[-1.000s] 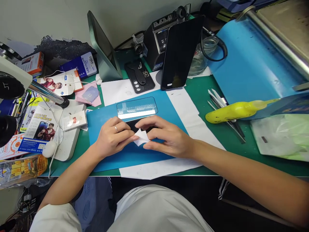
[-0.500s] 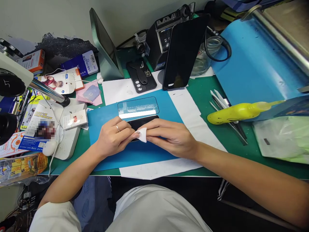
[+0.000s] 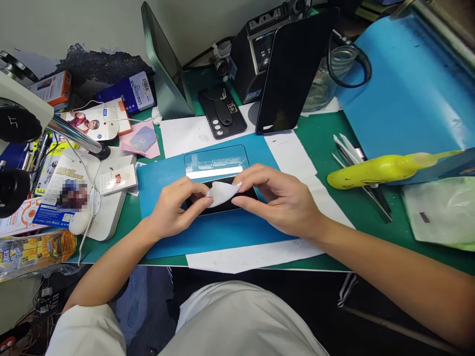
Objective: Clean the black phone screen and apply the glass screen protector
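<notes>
A small white wipe [image 3: 223,193] is stretched between my two hands, above a phone with a black screen [image 3: 221,208]. My left hand [image 3: 178,205] pinches the wipe's left end between thumb and fingers. At its right corner, the fingertips of my right hand [image 3: 284,200] hold the wipe, while the right thumb stands a little apart below. The phone lies on a blue mat [image 3: 178,242], its ends partly covered by my hands. Just behind it lies a clear screen protector [image 3: 215,160] with a thin dark outline and a white strip along its near side.
Behind the mat are a black phone case [image 3: 222,112] and an upright dark tablet [image 3: 297,74]. At right lie a yellow squeeze bottle [image 3: 378,171], several thin tools [image 3: 349,148] and a pale plastic packet [image 3: 438,212]. Boxes and a white stand base [image 3: 113,217] crowd the left.
My hands have moved apart, and the crumpled wipe is now spread out between them. The right thumb has come away from the fingers. The view has shifted slightly.
</notes>
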Available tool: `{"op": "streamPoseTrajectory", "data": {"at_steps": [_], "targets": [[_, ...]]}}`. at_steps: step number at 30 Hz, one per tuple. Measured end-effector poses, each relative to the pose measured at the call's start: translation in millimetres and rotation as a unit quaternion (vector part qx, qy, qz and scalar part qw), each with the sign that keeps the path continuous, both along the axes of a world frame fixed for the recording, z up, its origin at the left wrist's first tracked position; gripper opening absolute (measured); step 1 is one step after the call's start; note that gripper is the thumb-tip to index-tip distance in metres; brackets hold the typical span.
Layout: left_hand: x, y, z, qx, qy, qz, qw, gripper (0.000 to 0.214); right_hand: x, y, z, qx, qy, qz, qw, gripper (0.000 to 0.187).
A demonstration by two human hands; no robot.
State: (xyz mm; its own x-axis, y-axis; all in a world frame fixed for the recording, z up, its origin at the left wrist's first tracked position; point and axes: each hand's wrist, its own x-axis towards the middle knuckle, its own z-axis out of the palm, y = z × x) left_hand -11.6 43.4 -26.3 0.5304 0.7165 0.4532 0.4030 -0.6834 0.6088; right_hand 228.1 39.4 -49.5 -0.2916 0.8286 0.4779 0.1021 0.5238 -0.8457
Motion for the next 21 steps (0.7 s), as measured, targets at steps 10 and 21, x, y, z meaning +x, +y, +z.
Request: {"op": "streamPoseTrajectory", "data": {"at_steps": [10, 21], "targets": [[0.2, 3.4, -8.1, 0.018, 0.002, 0.084, 0.996, 0.006, 5.6, 2.0, 0.7, 0.053, -0.064, -0.028, 0.996, 0.013], [-8.0, 12.5, -13.4, 0.019, 0.2, 0.142, 0.969, 0.023, -2.5, -0.8, -13.3, 0.241, -0.289, -0.03, 0.926, 0.021]]}}
